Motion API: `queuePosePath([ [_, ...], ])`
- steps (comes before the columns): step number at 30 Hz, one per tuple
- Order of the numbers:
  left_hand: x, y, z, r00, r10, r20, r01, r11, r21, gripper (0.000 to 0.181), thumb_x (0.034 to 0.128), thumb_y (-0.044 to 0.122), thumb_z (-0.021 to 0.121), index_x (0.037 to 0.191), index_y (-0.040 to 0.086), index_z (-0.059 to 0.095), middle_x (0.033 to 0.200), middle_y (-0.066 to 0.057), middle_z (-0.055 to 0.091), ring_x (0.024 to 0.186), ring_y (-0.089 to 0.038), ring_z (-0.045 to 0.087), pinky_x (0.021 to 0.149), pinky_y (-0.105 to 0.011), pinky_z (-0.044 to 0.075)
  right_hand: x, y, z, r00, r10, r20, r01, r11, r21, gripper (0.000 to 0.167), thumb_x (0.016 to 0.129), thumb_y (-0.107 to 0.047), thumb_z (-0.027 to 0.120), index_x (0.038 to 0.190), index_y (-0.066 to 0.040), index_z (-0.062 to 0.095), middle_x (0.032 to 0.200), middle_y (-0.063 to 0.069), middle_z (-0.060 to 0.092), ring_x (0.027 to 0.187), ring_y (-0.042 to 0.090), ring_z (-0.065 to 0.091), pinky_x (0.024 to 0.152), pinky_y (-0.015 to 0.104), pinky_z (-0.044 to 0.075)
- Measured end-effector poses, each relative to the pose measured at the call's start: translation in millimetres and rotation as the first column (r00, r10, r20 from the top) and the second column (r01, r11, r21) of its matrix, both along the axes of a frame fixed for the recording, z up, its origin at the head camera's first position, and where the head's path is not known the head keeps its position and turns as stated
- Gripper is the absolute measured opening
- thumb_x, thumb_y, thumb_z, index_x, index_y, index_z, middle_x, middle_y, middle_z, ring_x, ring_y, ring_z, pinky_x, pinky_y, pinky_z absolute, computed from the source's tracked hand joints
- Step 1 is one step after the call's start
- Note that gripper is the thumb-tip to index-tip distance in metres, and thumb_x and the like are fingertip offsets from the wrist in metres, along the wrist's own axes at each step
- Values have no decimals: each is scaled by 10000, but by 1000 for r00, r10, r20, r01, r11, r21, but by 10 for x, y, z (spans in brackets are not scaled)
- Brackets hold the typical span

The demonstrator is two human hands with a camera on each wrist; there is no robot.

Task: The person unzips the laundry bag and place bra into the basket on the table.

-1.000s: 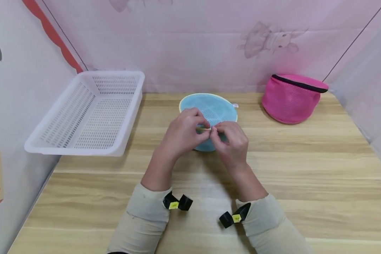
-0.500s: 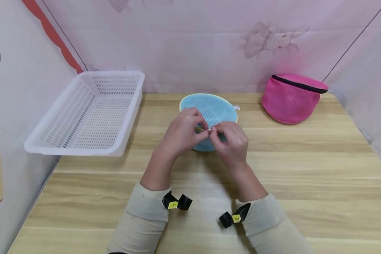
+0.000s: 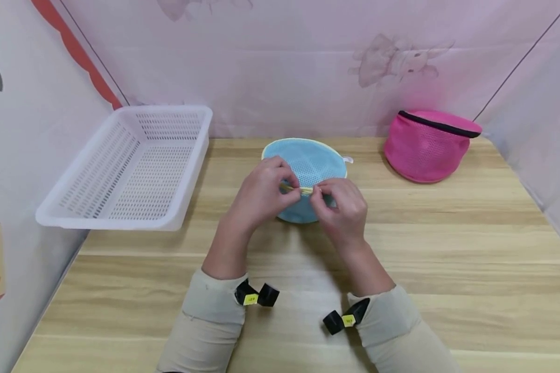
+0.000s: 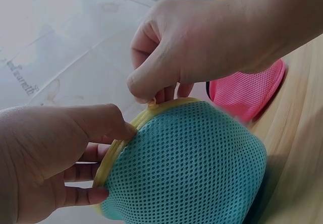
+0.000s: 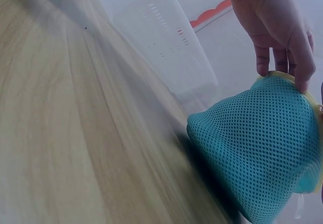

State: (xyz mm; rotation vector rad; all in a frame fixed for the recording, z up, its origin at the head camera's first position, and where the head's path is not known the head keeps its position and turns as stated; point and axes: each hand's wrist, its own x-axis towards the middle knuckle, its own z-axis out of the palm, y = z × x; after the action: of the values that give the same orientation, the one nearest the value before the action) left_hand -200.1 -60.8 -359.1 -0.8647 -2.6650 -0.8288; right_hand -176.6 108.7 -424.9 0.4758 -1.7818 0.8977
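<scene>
A blue mesh laundry bag [image 3: 308,155] with yellow trim stands on the table in front of me. Its yellow zipper [image 3: 306,190] runs between my two hands. My left hand [image 3: 263,194] pinches the zipper edge; in the left wrist view the thumb lies on the near side of the mesh [image 4: 186,163]. Slightly to the right, my right hand [image 3: 340,210] pinches a small zipper pull [image 4: 153,103], mostly covered by the fingertips. From the right wrist view, the left hand [image 5: 282,32] grips the bag's rim, while only a sliver of the right hand shows at the edge.
At the left stands a white perforated plastic basket [image 3: 179,199]. A pink mesh bag [image 3: 427,150] with a black zipper sits at the back right. Printed cloth walls [image 3: 280,77] bound the wooden table [image 3: 448,248] at the back and sides.
My left hand has slid a little left along the zipper, away from the right hand, baring a stretch of yellow zipper between them. The right hand has barely moved.
</scene>
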Motion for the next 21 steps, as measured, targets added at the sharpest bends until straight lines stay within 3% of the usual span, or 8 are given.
queuePosePath([
  [21,26,4,7,999,-22,24,22,1000,5,68,845,180,741,831,114,746,951,-5,612,913,-172,548,781,-302,493,22,-5,0,1000,1,20,-1,1000,-6,153,858,-85,664,760,26,702,769,116,704,723,248,650,710,363,552],
])
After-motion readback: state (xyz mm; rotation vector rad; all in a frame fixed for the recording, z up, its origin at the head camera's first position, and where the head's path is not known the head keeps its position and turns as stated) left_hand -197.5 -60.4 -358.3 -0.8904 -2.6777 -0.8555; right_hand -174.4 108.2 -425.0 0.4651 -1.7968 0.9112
